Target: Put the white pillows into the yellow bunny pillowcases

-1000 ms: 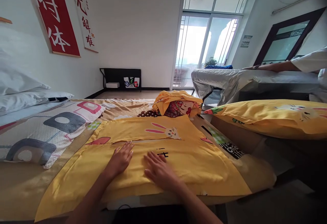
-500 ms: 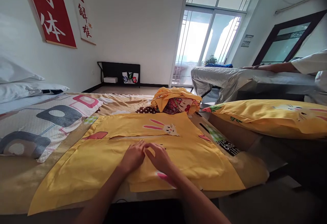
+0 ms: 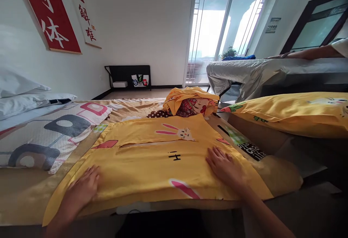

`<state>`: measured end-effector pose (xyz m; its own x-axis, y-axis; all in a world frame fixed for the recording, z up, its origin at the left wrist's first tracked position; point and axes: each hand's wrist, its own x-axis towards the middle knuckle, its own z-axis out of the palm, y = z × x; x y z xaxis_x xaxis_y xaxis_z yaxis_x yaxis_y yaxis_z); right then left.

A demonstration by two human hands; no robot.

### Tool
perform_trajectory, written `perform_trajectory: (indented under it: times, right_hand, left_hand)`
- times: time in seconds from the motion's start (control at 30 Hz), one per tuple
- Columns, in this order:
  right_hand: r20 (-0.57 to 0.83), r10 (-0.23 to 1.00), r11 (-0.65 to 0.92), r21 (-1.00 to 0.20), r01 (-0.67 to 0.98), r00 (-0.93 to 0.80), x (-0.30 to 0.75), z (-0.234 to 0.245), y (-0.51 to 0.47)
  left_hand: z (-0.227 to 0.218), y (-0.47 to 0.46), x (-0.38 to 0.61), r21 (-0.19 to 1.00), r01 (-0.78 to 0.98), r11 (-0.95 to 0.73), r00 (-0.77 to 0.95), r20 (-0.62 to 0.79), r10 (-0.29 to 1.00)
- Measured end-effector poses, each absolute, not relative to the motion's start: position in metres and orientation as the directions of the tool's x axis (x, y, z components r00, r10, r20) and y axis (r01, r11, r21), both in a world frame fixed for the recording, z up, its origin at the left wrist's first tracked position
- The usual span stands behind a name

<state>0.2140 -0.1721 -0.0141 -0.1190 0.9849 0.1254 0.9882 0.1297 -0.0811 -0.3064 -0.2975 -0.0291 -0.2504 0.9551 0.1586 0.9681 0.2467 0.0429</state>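
A yellow pillowcase (image 3: 141,165) with rabbit and carrot prints lies flat on the bed in front of me. A slit opening runs across its upper part, below a rabbit face. My left hand (image 3: 86,183) rests palm down on its left side, fingers extended. On the right side, my right hand (image 3: 224,165) presses flat on the cloth with fingers stretched out. Neither hand grips anything. Just beyond the pillowcase sits a bunched yellow cloth bundle (image 3: 176,98) with a red plaid print showing.
A patterned pillow (image 3: 65,129) lies at left, with white pillows (image 3: 21,82) behind it. At right is a stuffed yellow pillow (image 3: 293,111). Another person's arm (image 3: 310,54) rests on a plastic-covered table (image 3: 244,71). A black low shelf (image 3: 125,73) stands by the far wall.
My hands have moved apart from the middle of the pillowcase to its left and right sides. The cloth between them lies smoother, and the "Hi" print now shows.
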Motion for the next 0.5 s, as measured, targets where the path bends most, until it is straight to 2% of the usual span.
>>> perform_trajectory:
  times: [0.03, 0.1, 0.2, 0.3, 0.43, 0.5]
  right_hand:
    - [0.124, 0.978, 0.183, -0.121, 0.976, -0.168, 0.196, -0.01, -0.174]
    - [0.141, 0.933, 0.356, -0.214, 0.91, -0.332, 0.153, -0.001, -0.181]
    - [0.126, 0.855, 0.516, -0.318, 0.796, -0.503, 0.1, 0.005, -0.192]
    - [0.094, 0.83, 0.549, -0.306, 0.778, -0.549, 0.103, -0.002, -0.196]
    - [0.113, 0.922, 0.387, -0.205, 0.899, -0.371, 0.18, -0.021, -0.19]
    - [0.151, 0.942, 0.321, -0.147, 0.936, -0.3, 0.221, -0.027, -0.187]
  left_hand:
    - [-0.018, -0.291, -0.285, 0.047, 0.975, 0.217, -0.221, 0.115, 0.969]
    - [0.005, -0.271, -0.23, 0.113, 0.993, 0.032, -0.045, 0.111, 0.993]
    - [0.022, -0.24, -0.166, 0.185, 0.98, -0.071, 0.051, 0.112, 0.992]
    - [0.011, -0.235, -0.175, 0.17, 0.985, 0.02, -0.035, 0.084, 0.996]
    - [-0.025, -0.278, -0.276, 0.012, 0.968, 0.251, -0.25, 0.131, 0.959]
    - [-0.04, -0.304, -0.327, -0.008, 0.926, 0.376, -0.372, 0.14, 0.918]
